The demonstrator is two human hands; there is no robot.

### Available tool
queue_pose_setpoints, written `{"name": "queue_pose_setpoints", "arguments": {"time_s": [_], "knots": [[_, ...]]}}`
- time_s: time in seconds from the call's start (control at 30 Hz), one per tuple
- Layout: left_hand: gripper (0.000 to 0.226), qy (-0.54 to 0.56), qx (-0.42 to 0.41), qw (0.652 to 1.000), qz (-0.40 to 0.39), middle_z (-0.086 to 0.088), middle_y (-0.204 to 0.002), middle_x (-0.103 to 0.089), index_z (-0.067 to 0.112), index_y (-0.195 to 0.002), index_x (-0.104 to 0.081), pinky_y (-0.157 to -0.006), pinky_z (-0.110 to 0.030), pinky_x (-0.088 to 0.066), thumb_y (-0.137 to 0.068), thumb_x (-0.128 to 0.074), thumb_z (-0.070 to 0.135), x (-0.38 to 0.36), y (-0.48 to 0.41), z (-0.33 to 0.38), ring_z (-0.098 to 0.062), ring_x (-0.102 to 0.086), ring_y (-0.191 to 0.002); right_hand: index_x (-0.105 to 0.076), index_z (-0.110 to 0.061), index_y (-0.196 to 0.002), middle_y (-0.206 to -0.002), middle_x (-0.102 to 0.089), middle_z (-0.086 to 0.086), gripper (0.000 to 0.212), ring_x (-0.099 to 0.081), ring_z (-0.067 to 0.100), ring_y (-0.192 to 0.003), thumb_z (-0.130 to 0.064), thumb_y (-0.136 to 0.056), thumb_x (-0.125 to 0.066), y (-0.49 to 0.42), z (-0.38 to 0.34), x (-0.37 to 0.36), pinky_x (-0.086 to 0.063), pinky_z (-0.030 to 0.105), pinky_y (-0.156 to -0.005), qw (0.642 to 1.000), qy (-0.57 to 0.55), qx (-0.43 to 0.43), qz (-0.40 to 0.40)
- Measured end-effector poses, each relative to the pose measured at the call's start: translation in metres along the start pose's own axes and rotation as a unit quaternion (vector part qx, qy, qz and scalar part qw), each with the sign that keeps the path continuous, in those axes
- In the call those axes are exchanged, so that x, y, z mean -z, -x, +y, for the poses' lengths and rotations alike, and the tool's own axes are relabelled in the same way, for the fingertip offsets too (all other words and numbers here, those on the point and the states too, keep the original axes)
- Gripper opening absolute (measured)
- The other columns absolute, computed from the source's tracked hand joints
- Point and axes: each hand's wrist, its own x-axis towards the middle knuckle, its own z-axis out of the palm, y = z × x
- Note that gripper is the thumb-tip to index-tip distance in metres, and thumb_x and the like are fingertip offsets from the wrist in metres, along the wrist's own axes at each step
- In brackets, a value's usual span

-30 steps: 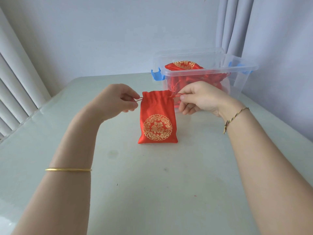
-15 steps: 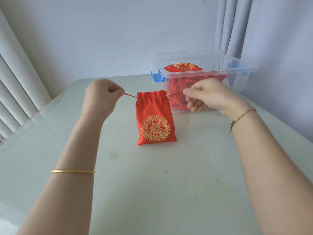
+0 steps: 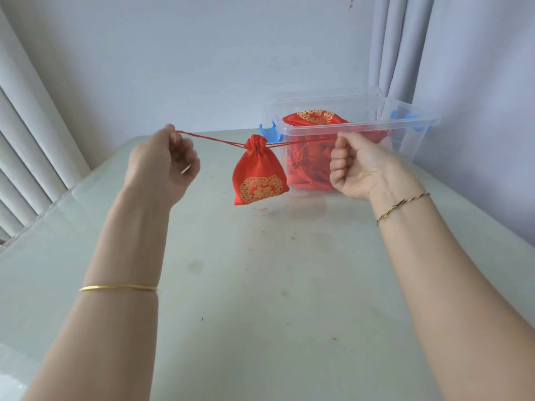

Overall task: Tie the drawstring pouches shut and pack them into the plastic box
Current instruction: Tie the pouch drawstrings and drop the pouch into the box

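The pouch (image 3: 259, 175), cinched, hangs over the tabletop (image 3: 260, 285) just in front of the box (image 3: 417, 124), which holds more pouches (image 3: 315, 118). Left hand (image 3: 165, 166) and right hand (image 3: 362, 166) each pinch a taut cord (image 3: 208, 138), fingers (image 3: 340, 162) curled. Blinds (image 3: 31, 157) stand at the left.

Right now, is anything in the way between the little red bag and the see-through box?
Nothing visible blocks it. The red pouch hangs on its strings between the left hand and right hand, just in front of the plastic box. Its top looks open, though packed pouches already reach above the rim.
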Motion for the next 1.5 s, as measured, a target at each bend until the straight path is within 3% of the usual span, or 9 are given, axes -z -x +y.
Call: {"name": "queue_pose_setpoints", "arguments": {"time_s": [0.1, 0.23, 0.43, 0.63, 0.87, 1.07, 1.3, 1.43, 1.5], "knots": [[0.040, 0.016, 0.009, 0.994, -0.111, 0.007, -0.087, -0.071, 0.023, -0.058, -0.039, -0.081, -0.024, -0.044, -0.098, -0.037, 0.031, -0.013, 0.011, 0.003, -0.008, -0.069, -0.087, -0.054, -0.022, -0.059, -0.044, -0.043, -0.009, 0.032, -0.039, 0.005, -0.040, -0.031, -0.090, -0.054, 0.006, -0.005, -0.008, -0.032, 0.015, -0.039, 0.996, 0.062, 0.060, 0.003], [0.035, -0.039, 0.018, 0.977, -0.207, 0.007, -0.067, -0.061, 0.021, -0.070, -0.053, -0.069, -0.022, -0.049, -0.098, -0.037, 0.035, -0.037, 0.027, -0.001, -0.006, -0.059, -0.060, -0.062, -0.020, -0.055, -0.050, -0.048, -0.007, 0.036, -0.041, 0.007, -0.047, -0.030, -0.089, -0.057, 0.021, -0.010, -0.025, -0.036, 0.016, -0.046, 0.974, 0.138, 0.177, -0.011], [0.020, -0.194, -0.051, 0.944, -0.263, 0.002, -0.070, -0.053, 0.003, -0.097, -0.065, -0.057, -0.015, -0.044, -0.083, -0.060, 0.016, -0.052, 0.045, -0.008, -0.007, -0.046, -0.060, -0.063, -0.021, -0.053, -0.061, -0.056, -0.007, 0.040, -0.048, 0.005, -0.057, -0.028, -0.092, -0.055, 0.042, -0.005, -0.051, -0.038, 0.019, -0.057, 0.926, 0.227, 0.290, -0.079], [0.013, -0.285, -0.115, 0.924, -0.227, 0.004, -0.059, -0.052, 0.000, -0.086, -0.066, -0.055, -0.017, -0.040, -0.084, -0.065, 0.013, -0.060, 0.050, -0.014, -0.010, -0.041, -0.056, -0.065, -0.022, -0.053, -0.068, -0.062, -0.005, 0.041, -0.055, 0.008, -0.067, -0.030, -0.092, -0.055, 0.043, 0.002, -0.057, -0.041, 0.026, -0.071, 0.916, 0.256, 0.288, -0.115], [0.009, -0.269, -0.139, 0.928, -0.217, 0.002, -0.060, -0.054, 0.004, -0.079, -0.065, -0.055, -0.018, -0.038, -0.086, -0.063, 0.011, -0.062, 0.053, -0.013, -0.011, -0.041, -0.056, -0.063, -0.021, -0.068, -0.074, -0.064, -0.006, 0.037, -0.057, 0.012, -0.071, -0.038, -0.095, -0.045, 0.044, -0.004, -0.052, -0.042, 0.026, -0.067, 0.922, 0.252, 0.267, -0.121], [0.014, -0.226, -0.125, 0.940, -0.223, 0.004, -0.060, -0.054, 0.010, -0.076, -0.063, -0.055, -0.017, -0.038, -0.089, -0.058, 0.010, -0.062, 0.053, -0.011, -0.008, -0.042, -0.055, -0.064, -0.016, -0.077, -0.074, -0.066, -0.003, 0.032, -0.059, 0.014, -0.073, -0.036, -0.095, -0.045, 0.042, -0.002, -0.043, -0.045, 0.029, -0.069, 0.896, 0.372, 0.186, -0.155], [0.016, -0.188, -0.119, 0.953, -0.207, 0.001, -0.064, -0.064, 0.011, -0.074, -0.055, -0.055, -0.015, -0.045, -0.090, -0.057, 0.008, -0.059, 0.048, -0.012, -0.006, -0.053, -0.052, -0.057, -0.013, -0.057, -0.057, -0.059, 0.000, 0.033, -0.053, 0.009, -0.055, -0.013, -0.089, -0.053, 0.038, -0.009, -0.037, -0.040, 0.021, -0.055, 0.906, 0.295, 0.217, -0.212], [0.012, -0.191, -0.113, 0.954, -0.200, -0.007, -0.075, -0.062, 0.008, -0.077, -0.058, -0.058, -0.017, -0.048, -0.086, -0.058, -0.001, -0.058, 0.047, -0.012, -0.008, -0.056, -0.057, -0.058, -0.010, -0.060, -0.061, -0.061, 0.003, 0.027, -0.054, 0.007, -0.052, -0.015, -0.087, -0.055, 0.043, -0.008, -0.030, -0.039, 0.016, -0.047, 0.845, 0.440, 0.160, -0.257], [0.016, -0.206, -0.108, 0.950, -0.209, -0.007, -0.074, -0.062, 0.009, -0.077, -0.058, -0.059, -0.018, -0.049, -0.084, -0.059, -0.004, -0.059, 0.047, -0.011, -0.010, -0.055, -0.058, -0.058, -0.010, -0.066, -0.062, -0.060, 0.000, 0.028, -0.053, 0.007, -0.051, -0.018, -0.092, -0.051, 0.040, -0.004, -0.032, -0.038, 0.019, -0.047, 0.856, 0.446, 0.155, -0.209]]}}
